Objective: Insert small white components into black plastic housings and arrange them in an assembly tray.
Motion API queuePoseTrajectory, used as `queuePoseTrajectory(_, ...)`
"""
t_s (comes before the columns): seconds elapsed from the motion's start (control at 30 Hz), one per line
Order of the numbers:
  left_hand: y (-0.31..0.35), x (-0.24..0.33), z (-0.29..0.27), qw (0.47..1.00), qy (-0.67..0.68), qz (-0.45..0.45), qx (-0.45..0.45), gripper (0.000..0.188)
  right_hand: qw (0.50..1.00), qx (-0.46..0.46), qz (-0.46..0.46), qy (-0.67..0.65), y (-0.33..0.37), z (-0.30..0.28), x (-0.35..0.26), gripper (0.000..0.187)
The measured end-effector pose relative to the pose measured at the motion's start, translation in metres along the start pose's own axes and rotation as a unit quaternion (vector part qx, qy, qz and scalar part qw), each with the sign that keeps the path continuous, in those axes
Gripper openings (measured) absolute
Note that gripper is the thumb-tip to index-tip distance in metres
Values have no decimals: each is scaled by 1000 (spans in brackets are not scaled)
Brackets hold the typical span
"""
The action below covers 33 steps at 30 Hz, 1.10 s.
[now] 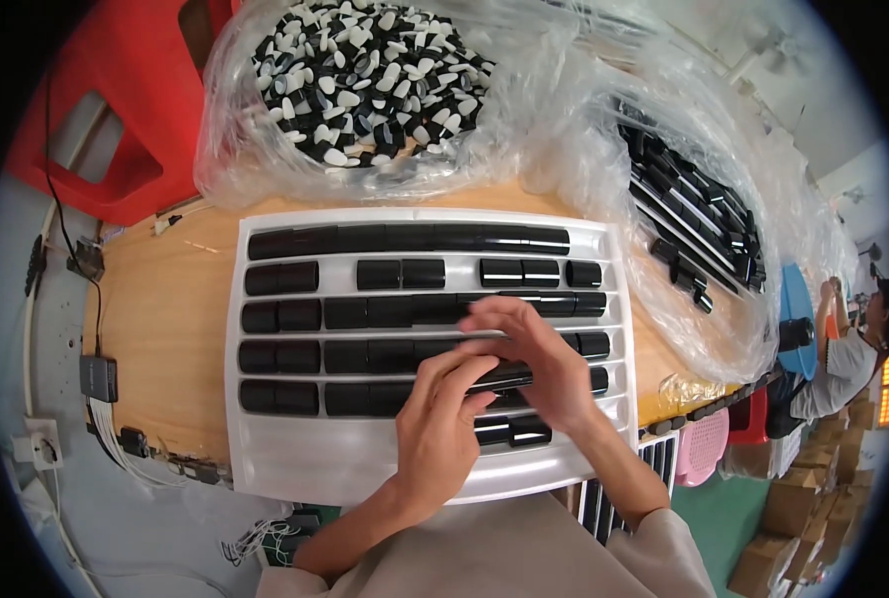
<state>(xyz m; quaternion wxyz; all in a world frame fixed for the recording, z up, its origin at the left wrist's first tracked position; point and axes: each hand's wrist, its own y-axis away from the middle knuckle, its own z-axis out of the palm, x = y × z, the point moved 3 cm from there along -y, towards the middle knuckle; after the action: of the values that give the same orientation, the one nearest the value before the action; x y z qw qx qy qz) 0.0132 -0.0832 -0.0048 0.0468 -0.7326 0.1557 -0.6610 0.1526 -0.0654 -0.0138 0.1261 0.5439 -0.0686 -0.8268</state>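
My left hand (437,431) is over the front half of a white tray (365,453), with its fingers curled and thumb close to them. What it may hold is hidden. Close beside it, my right hand (549,374) reaches in from the right, its fingers bent toward the left hand and partly smeared by motion. Beneath both hands lie rows of glossy black cylinders (385,356), end to end in the tray's long grooves. In the second row the black cylinders (401,273) lie in separated groups. A short piece (531,431) rests in the frontmost groove beside my hands.
Behind the tray, a clear plastic bag (524,130) holds a heap of black and white caps (365,85). At right, another bag contains black tubes (699,199). A red stool (116,60) stands at far left, near a small cable box (98,379). A person (843,369) sits at far right.
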Motion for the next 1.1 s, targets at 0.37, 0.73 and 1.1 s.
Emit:
queuePoseTrajectory(0.37, 22, -16, -36, 991, -126, 32, 26, 44, 905, 223, -161, 323, 4, -116, -46, 37)
queuePoseTrajectory(0.73, 35, -23, -104, 967, -242, -37, 65, 32, 714, 229, -210, 627, -43, -175, -62, 30)
queuePoseTrajectory(1.1, -63, -70, -179, 885, -460, 18, 63, 35, 743, 203, -275, 576, -75, -112, -90, 24)
